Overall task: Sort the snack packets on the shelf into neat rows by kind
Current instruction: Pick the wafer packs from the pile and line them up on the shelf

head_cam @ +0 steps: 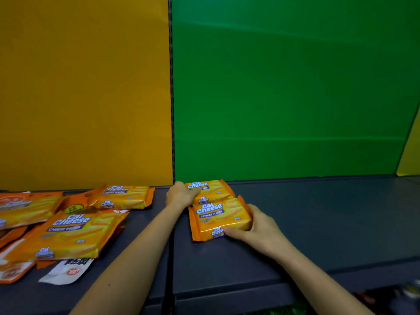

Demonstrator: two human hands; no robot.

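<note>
Two glossy orange foil pillow packets reading "Cal Cheese, Cheese Wafer" lie flat and touching on the matte dark grey shelf (318, 223), just right of the black upright post (171, 110). The left hand (179, 195) curls its fingers on the rear packet (211, 189) at its left end. The right hand (259, 223) clamps the front packet (218, 217) at its near right corner. Smooth shelf runs on rightward. Left of the post, similar packets lie in a loose heap (68, 230) over a white sachet (66, 272).
</note>
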